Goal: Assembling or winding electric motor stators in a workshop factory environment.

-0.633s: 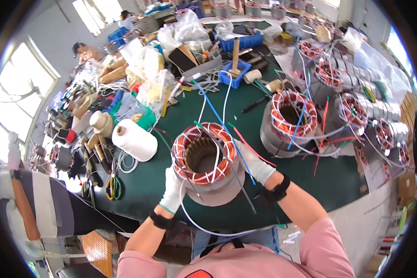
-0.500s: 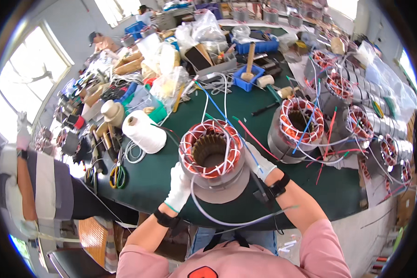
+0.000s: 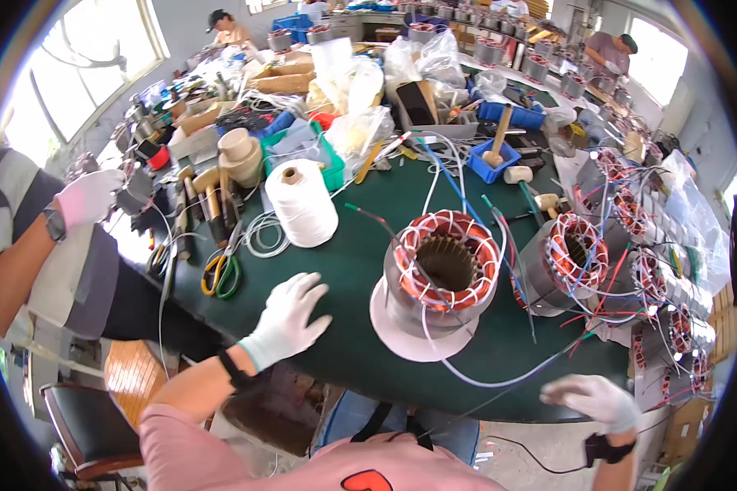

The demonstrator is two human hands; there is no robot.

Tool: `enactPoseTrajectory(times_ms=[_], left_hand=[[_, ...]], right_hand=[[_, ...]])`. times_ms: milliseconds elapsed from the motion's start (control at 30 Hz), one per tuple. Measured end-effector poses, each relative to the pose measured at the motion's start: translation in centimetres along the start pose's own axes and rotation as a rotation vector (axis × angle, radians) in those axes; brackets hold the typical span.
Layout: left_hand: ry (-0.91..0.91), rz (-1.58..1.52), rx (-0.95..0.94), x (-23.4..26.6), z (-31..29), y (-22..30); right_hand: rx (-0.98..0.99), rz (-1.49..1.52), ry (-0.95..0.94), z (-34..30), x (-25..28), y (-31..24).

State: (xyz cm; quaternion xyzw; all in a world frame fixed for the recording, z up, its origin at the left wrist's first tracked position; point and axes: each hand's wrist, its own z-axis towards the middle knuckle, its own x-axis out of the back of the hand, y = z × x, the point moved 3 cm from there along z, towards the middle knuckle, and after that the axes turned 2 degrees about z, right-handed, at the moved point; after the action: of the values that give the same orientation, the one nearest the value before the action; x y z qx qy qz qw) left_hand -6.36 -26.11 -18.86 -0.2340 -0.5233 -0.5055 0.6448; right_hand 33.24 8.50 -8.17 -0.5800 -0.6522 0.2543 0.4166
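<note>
copper-wound stator [image 3: 460,301] stands on a pale disc [image 3: 385,329] atop the green surface [image 3: 348,315], between a person's gloved left hand [image 3: 287,321], spread wide, and right hand [image 3: 595,401], fingers loosely extended.

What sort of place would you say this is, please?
Most likely an electric-motor workshop: a wire-wound stator stands on the green workbench, with more stators to the right and a white spool to the left.
</note>
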Motion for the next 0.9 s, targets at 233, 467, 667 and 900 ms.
enactPoseTrajectory(times_ms=[233, 467, 667, 900], left_hand=[[-0.204, 0.005, -0.135, 2.7, -2.5, -5.4], [-0.241, -0.088, -0.161, 1.4, -0.4, -6.6], [-0.276, -0.139, -0.088, 1.9, 1.0, -7.4], [-0.28, -0.175, -0.045, 1.9, 1.4, -8.2]], right_hand=[[0.138, -0.589, 0.316, -0.8, 8.1, -22.2], [0.884, -1.645, 0.031, 25.8, 19.2, -38.0], [0.342, -0.788, 0.408, 47.6, 24.2, -39.6], [0.293, -0.399, 1.029, 65.3, 28.5, -38.6]])
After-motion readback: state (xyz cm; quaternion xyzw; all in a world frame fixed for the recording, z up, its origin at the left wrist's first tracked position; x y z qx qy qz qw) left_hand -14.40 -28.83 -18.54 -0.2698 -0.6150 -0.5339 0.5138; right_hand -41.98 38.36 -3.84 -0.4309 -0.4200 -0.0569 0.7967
